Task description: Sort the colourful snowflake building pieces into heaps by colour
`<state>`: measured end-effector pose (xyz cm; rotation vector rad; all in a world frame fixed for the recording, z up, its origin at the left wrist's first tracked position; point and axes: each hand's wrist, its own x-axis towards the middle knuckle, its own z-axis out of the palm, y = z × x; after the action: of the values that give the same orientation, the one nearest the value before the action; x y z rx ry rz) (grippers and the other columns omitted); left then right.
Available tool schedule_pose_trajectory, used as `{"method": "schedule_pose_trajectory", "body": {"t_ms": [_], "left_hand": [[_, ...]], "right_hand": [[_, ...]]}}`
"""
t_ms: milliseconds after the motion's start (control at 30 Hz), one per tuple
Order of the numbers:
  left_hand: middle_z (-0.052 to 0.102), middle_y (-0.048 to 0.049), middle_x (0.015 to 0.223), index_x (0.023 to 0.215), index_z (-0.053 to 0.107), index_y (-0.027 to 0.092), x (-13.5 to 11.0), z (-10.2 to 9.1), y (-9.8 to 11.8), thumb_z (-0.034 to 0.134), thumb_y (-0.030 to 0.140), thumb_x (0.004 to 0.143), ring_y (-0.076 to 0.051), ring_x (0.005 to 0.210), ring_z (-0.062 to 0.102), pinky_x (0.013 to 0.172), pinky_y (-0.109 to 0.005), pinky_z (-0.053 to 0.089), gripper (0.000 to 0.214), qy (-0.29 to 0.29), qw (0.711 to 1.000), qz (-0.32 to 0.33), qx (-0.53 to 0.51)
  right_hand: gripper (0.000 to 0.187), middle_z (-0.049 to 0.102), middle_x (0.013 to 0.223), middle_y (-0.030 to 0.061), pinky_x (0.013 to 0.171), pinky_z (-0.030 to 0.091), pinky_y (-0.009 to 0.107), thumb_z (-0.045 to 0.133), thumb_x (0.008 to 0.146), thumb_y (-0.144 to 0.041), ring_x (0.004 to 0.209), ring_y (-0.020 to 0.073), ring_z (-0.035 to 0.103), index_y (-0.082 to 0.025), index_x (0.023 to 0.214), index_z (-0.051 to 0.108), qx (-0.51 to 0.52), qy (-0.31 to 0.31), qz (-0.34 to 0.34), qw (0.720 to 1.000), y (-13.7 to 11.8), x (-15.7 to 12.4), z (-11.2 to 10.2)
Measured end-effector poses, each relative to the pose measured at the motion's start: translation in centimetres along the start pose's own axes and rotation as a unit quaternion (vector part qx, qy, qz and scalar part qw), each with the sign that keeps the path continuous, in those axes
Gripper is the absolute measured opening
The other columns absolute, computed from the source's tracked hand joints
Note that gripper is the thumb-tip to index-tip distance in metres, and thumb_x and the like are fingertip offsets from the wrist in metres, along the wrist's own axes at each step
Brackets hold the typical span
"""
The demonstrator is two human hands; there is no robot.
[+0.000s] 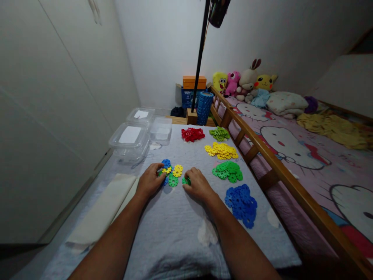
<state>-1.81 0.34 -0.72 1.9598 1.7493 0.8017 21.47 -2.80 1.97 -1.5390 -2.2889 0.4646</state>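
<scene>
My left hand (150, 180) rests on the grey cloth, its fingers curled on a small joined cluster of plastic snowflake discs (171, 173) in blue, yellow and green. To the right of the cluster, my right hand (197, 184) pinches a single green disc (185, 181) against the cloth. Sorted heaps of the same discs lie further right and back: blue (241, 203), green (227, 171), yellow (221, 150), light green (219, 133) and red (192, 134).
Three clear plastic boxes (131, 140) stand at the back left. A folded cream cloth (101, 212) lies on the left. A wooden bed rail (271, 159) runs along the right, with plush toys (243, 82) beyond. A black pole (199, 58) rises behind the table.
</scene>
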Motion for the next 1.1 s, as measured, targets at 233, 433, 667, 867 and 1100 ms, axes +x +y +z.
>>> {"method": "schedule_pose_trajectory", "body": {"t_ms": [233, 433, 667, 867, 1100], "left_hand": [[0.066, -0.0087, 0.12, 0.119, 0.062, 0.02, -0.1, 0.0, 0.0, 0.054, 0.038, 0.083, -0.022, 0.098, 0.064, 0.085, -0.033, 0.051, 0.041, -0.006, 1.0, -0.006, 0.003], [0.067, -0.0078, 0.119, 0.119, 0.062, 0.021, -0.1, 0.1, 0.0, 0.055, 0.038, 0.083, -0.022, 0.099, 0.065, 0.085, -0.033, 0.051, 0.04, -0.005, 1.0, -0.002, 0.007], [0.067, -0.008, 0.12, 0.118, 0.063, 0.02, -0.1, -0.1, 0.4, 0.053, 0.038, 0.084, -0.022, 0.097, 0.065, 0.083, -0.033, 0.051, 0.039, -0.001, 1.0, -0.003, 0.011], [0.067, -0.0072, 0.119, 0.118, 0.062, 0.021, -0.1, 0.0, 0.1, 0.053, 0.04, 0.085, -0.021, 0.097, 0.065, 0.083, -0.031, 0.051, 0.039, -0.003, 1.0, -0.001, 0.016], [0.067, -0.0072, 0.117, 0.119, 0.063, 0.021, -0.2, -0.1, 0.2, 0.054, 0.039, 0.085, -0.022, 0.097, 0.065, 0.085, -0.033, 0.051, 0.039, -0.001, 1.0, -0.004, 0.012]], "right_hand": [[0.031, 0.058, 0.105, 0.0073, 0.091, 0.042, 0.032, 0.068, 0.076, -0.016, 0.102, 0.0216, 0.052, -0.02, 0.106, 0.064, 0.008, 0.013, 0.018, 1.0, 1.2, 0.0, -0.6], [0.026, 0.057, 0.098, 0.0065, 0.092, 0.043, 0.035, 0.066, 0.073, -0.017, 0.098, 0.023, 0.053, -0.02, 0.098, 0.066, -0.03, 0.15, 0.091, 0.984, 7.3, -0.7, -5.5], [0.031, 0.056, 0.098, 0.0092, 0.094, 0.042, 0.036, 0.065, 0.071, -0.017, 0.097, 0.0248, 0.054, -0.017, 0.102, 0.067, -0.099, 0.198, 0.231, 0.947, 13.5, -3.4, -8.4], [0.033, 0.058, 0.102, 0.01, 0.094, 0.042, 0.036, 0.063, 0.073, -0.019, 0.098, 0.0248, 0.055, -0.017, 0.106, 0.067, -0.124, 0.191, 0.239, 0.944, 14.8, -3.7, -8.0], [0.033, 0.061, 0.105, 0.0099, 0.095, 0.041, 0.034, 0.064, 0.075, -0.017, 0.102, 0.0238, 0.055, -0.017, 0.108, 0.067, -0.136, 0.167, 0.229, 0.949, 14.9, -3.5, -7.6]]}}
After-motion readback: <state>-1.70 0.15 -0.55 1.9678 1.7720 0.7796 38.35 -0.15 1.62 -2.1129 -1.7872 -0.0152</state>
